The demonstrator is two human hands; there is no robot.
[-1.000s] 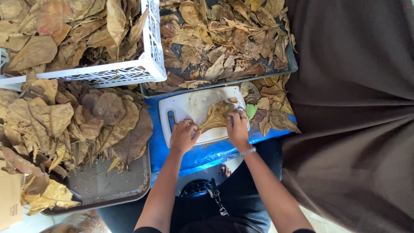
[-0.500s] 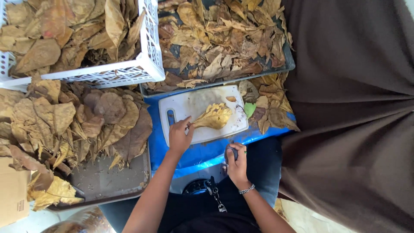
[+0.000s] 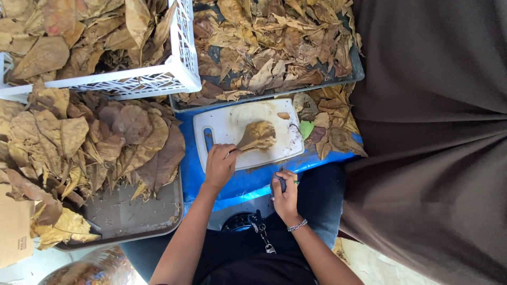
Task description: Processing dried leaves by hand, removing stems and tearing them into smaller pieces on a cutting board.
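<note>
Since half a second ago the right hand (image 3: 285,194) has stayed off the cutting board (image 3: 248,134), sitting at the near edge of the blue surface (image 3: 237,182); the left hand (image 3: 221,163) has barely shifted on the board.

Head view, landmark is the white cutting board:
- Left hand rests on the board's near-left part, fingers pinched closed on the stem end of a dry brown leaf (image 3: 257,136) that lies at the board's middle.
- Right hand sits just below the board's near edge, fingers curled shut around a small dark tool (image 3: 282,183) with a bit of green showing; what kind of tool cannot be told. A bracelet (image 3: 297,226) circles that wrist.
- Beyond the board: a dark tray (image 3: 359,74) heaped with dried leaves.
- Beyond and to the left of the board: a white plastic crate (image 3: 179,68), also full of leaves, overlapping the grey tray's pile.
- Left of the board: a grey tray (image 3: 132,216) with a large pile of leaves (image 3: 90,142); its near part is bare.
- Right of the board: a loose leaf heap (image 3: 330,124) with one green scrap.
- Far right: brown cloth (image 3: 433,132) blocks everything behind it.
- Lower left corner: a cardboard box (image 3: 13,229), cut off by the frame.
- Keys (image 3: 261,232) hang at the person's lap.
</note>
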